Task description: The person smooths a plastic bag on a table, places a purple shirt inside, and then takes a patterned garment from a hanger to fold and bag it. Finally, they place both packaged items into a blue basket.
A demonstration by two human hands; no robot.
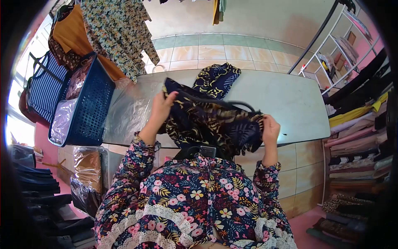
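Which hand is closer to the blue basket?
Left. The left hand holds the dark patterned cloth on the side toward the blue basket, not touching it. The right hand holds the cloth's other end, farther from the basket.

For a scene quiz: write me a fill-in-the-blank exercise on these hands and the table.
1. The left hand and right hand hold one dark patterned garment over the grey table; the sleeves have a ____ print.
2. The basket left of the hands is ____.
3. The second garment, lying on the table, is touched by ____ hand.
Missing words: floral; blue; neither.
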